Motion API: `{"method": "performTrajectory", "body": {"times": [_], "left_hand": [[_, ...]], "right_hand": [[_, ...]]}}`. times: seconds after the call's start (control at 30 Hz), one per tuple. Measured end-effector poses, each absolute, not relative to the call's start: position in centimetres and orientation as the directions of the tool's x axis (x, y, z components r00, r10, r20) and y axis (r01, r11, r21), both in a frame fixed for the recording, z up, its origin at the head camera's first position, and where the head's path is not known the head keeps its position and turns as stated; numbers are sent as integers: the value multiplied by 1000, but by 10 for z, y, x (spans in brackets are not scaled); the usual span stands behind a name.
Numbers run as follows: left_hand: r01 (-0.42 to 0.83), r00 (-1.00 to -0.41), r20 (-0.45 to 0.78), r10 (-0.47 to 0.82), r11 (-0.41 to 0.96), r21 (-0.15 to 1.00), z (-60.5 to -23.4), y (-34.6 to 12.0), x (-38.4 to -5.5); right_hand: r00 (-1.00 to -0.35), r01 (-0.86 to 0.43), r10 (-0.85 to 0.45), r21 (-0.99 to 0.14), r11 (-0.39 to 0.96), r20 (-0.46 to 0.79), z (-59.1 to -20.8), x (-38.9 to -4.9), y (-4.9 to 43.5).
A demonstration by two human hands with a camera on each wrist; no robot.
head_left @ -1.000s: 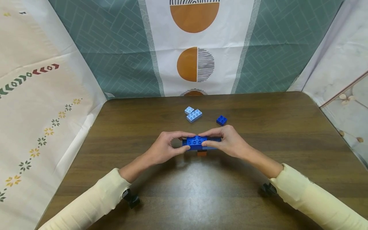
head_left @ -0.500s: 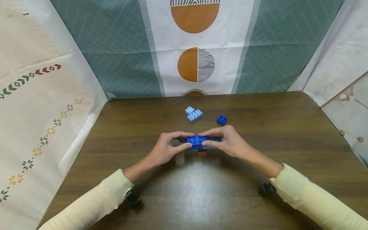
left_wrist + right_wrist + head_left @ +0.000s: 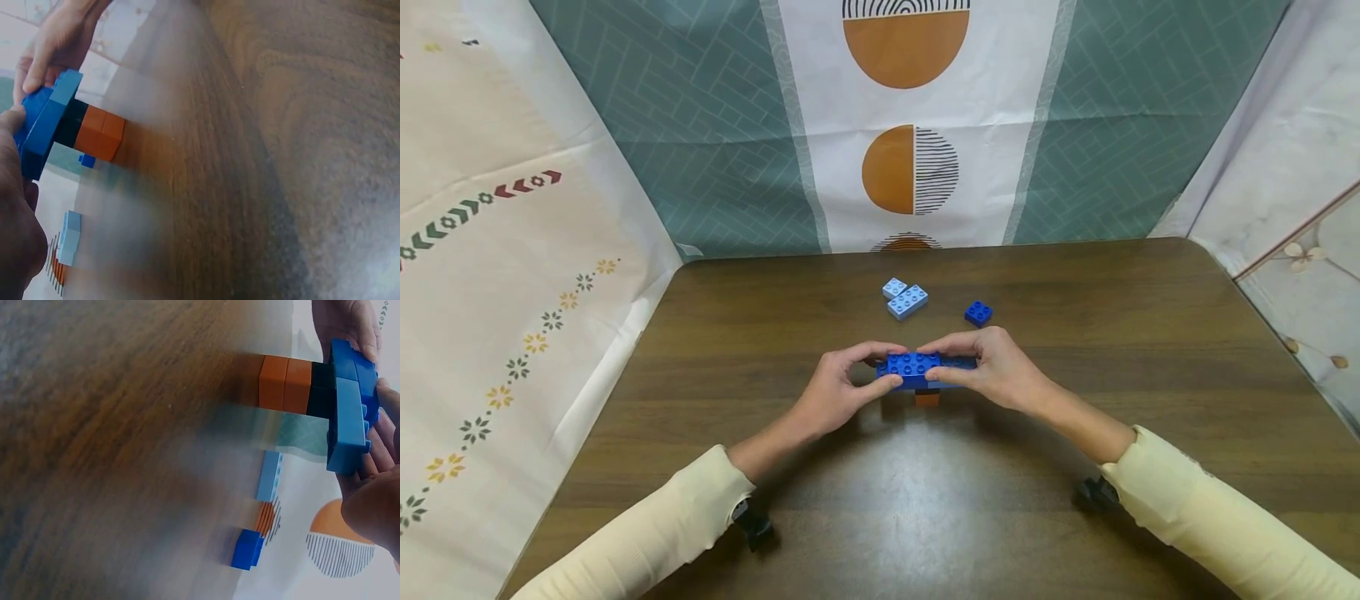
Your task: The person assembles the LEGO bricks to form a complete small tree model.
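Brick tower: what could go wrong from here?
The wide blue layer overhangs the narrow orange blocks, so if the left hand or right hand presses the top brick unevenly, the layer might tip or come loose. The right hand could also knock the small blue brick lying just beyond it.

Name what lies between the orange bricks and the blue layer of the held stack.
A dark, nearly black section fills the stretch between the orange bricks and the blue layer; both wrist views show it.
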State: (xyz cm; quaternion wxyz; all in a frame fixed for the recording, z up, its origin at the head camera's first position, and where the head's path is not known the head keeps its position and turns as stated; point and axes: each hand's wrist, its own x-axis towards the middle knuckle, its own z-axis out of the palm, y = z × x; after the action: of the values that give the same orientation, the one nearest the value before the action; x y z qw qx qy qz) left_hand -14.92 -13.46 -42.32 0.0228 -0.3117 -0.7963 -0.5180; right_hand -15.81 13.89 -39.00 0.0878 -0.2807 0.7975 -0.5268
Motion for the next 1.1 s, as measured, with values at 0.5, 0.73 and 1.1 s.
{"method": "performTrajectory", "body": {"times": [0.5, 0.73, 1.1], "left_hand": [[522, -816, 331, 473, 359, 774, -419, -123, -146], [480, -837, 284, 468, 378, 792, -419, -123, -144], [466, -843, 274, 463, 372, 803, -420, -123, -145]], "right_hand": [[-828, -412, -522, -852, 322, 204, -388, -156, 138], [-892, -311, -422, -898, 310, 163, -384, -169, 153], [-962, -112, -273, -952, 286, 31, -388, -205, 184]]}}
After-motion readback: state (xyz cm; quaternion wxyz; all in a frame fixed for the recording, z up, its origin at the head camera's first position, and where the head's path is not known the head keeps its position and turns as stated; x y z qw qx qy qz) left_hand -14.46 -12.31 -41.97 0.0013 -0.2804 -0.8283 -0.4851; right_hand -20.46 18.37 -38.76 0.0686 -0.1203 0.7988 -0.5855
